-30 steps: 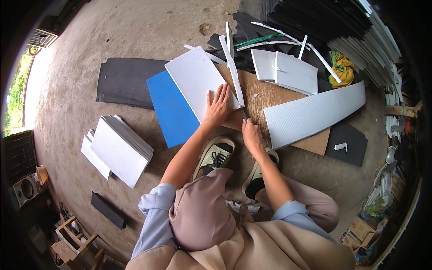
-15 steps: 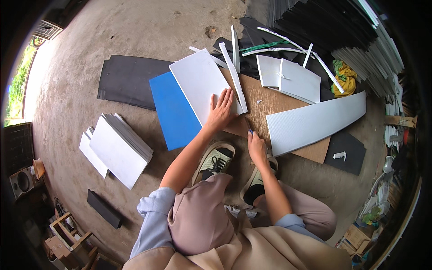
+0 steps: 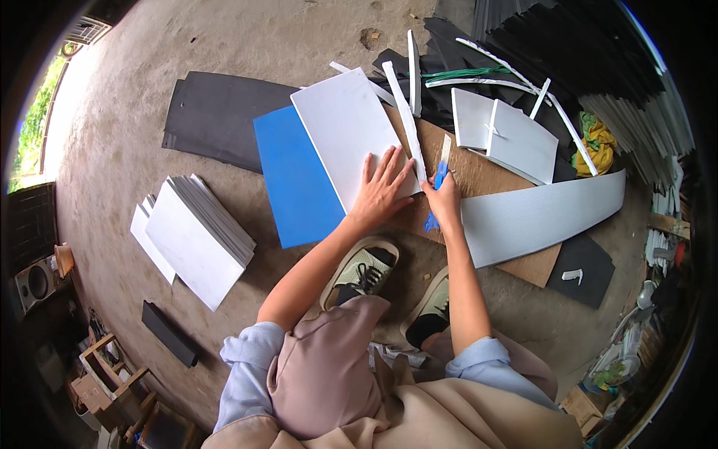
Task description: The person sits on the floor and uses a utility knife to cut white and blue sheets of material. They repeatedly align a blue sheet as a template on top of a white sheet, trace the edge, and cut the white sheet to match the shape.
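Observation:
My left hand (image 3: 383,187) lies flat with fingers spread on the lower right part of a white board (image 3: 340,112). That board overlaps a blue sheet (image 3: 280,179) and a brown wooden board (image 3: 471,176). In my right hand (image 3: 444,198) is a knife (image 3: 442,174) with a blue handle, its pale blade pointing away from me. A narrow white strip (image 3: 406,112) runs along the board's right edge, its near end close to my right fingertips. To the right of this hand rests a curved white panel (image 3: 538,213).
White boards (image 3: 198,239) are stacked at the left, near a black block (image 3: 170,333). Dark sheets (image 3: 224,120) lie beyond the blue one. White offcuts (image 3: 508,138), a yellow cloth (image 3: 596,142) and stacked dark sheets (image 3: 576,52) are at the far right.
My right hand has moved up toward the strip's near end, and the knife now points away from me with its blade in sight. My left hand still presses the white board.

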Motion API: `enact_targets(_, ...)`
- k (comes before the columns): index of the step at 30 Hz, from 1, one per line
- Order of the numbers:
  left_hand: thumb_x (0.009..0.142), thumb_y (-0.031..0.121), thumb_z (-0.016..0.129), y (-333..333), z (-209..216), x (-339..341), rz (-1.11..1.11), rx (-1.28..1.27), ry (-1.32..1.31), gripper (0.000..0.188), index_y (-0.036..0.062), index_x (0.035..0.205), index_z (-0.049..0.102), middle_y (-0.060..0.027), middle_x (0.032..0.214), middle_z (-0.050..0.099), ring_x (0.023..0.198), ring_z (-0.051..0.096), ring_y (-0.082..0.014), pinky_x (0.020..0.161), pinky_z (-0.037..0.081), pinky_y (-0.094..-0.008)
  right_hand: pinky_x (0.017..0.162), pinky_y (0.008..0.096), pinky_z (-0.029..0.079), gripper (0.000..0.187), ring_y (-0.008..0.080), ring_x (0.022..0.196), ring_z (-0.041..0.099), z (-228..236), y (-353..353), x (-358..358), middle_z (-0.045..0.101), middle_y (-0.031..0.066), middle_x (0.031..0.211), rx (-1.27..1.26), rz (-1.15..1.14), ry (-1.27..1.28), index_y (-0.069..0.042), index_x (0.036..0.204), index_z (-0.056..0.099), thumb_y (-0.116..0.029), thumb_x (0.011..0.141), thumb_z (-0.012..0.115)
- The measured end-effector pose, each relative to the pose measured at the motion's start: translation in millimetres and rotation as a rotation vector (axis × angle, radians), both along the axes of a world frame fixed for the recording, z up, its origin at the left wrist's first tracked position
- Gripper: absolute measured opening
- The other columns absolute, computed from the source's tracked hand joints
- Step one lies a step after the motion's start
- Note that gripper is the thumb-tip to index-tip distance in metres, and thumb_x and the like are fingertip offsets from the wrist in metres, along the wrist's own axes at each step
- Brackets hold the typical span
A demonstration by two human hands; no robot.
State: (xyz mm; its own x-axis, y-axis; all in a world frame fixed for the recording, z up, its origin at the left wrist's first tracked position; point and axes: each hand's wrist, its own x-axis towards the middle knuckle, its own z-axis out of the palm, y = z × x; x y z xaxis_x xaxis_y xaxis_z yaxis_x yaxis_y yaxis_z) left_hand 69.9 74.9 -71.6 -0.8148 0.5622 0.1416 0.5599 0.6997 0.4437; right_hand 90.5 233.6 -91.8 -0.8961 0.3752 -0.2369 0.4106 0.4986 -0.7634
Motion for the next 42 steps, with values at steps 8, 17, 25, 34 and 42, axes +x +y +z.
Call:
enact_targets(8, 0.063, 0.037, 0.068, -2, 17, 2, -0.011, 0.116, -0.056, 0.067, 0.0167, 0.120, 0.041, -0.0095, 0.131, 0.030, 0.122, 0.027, -0.0250, 0.101, 0.016, -0.0501, 0.057, 0.0313, 0.044, 0.039, 0.0209, 0.064, 0.055, 11, 8, -3, 0.054, 0.0107, 0.074, -0.154, 0.070, -0.091, 0.001, 0.088, 0.047, -0.019, 0.066, 0.071)
enact_targets(17, 0.062, 0.029, 0.068, 1, 42, -3, 0.087, 0.281, 0.019, 0.054, 0.0192, 0.111, 0.047, -0.0138, 0.131, 0.027, 0.122, 0.022, -0.0348, 0.095, 0.018, -0.0579, 0.059, 0.0240, 0.039, 0.026, 0.0110, 0.063, 0.049, 77, -8, 2, 0.050, 0.0030, 0.074, -0.981, -0.275, 0.076, -0.006, 0.090, 0.041, -0.002, 0.074, 0.062)
enact_targets(25, 0.059, 0.021, 0.070, -3, 53, -6, 0.100, 0.359, 0.009, 0.060, 0.0183, 0.114, 0.045, -0.0110, 0.131, 0.028, 0.123, 0.021, -0.0354, 0.093, 0.018, -0.0606, 0.066, 0.0244, 0.040, 0.023, 0.0113, 0.070, 0.050, 104, -20, -4, 0.052, 0.0024, 0.078, -1.075, -0.263, 0.132, -0.009, 0.088, 0.042, -0.002, 0.076, 0.060)
enact_targets(34, 0.068, 0.025, 0.065, 6, 10, 10, -0.008, -0.040, 0.052, 0.048, 0.0183, 0.112, 0.047, -0.0083, 0.131, 0.031, 0.125, 0.022, -0.0320, 0.100, 0.018, -0.0534, 0.064, 0.0430, 0.042, 0.030, 0.0384, 0.073, 0.055, 38, 2, 3, 0.055, 0.0251, 0.081, 0.037, -0.003, -0.042, 0.003, 0.093, 0.044, -0.026, 0.087, 0.044)
enact_targets(42, 0.074, 0.020, 0.060, 6, 0, 6, 0.021, 0.127, -0.029, 0.034, 0.0183, 0.108, 0.051, -0.0067, 0.125, 0.036, 0.123, 0.024, -0.0294, 0.098, 0.020, -0.0519, 0.051, 0.0456, 0.045, 0.029, 0.0387, 0.060, 0.057, 29, -16, 70, 0.058, 0.0225, 0.065, 0.401, 0.190, -0.094, -0.003, 0.102, 0.044, -0.027, 0.089, 0.035)
